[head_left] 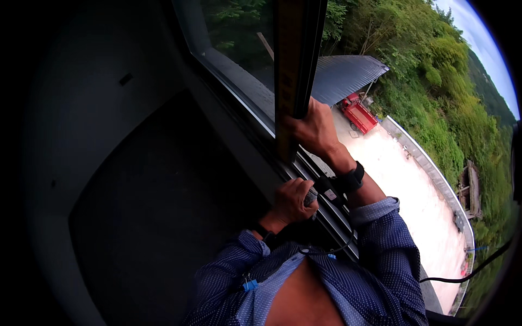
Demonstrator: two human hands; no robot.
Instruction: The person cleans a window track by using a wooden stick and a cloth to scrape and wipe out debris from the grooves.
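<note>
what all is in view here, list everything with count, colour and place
window sash: 1, dark frame with a yellowish edge, upright at top centre
window track: 1, dark, running diagonally under the hands
glass pane: 1, clear, top centre-left
wall: 1, dark grey, left half
roof: 1, grey corrugated, outside below the window
red vehicle: 1, red, beside the roof on the yard
yard: 1, pale concrete, right
trees: many, green, upper right
cable: 1, black, lower right
small tool: 1, grey, in left hand
left hand: 1, closed on the small tool
right hand: 1, gripping the sash edge
</note>
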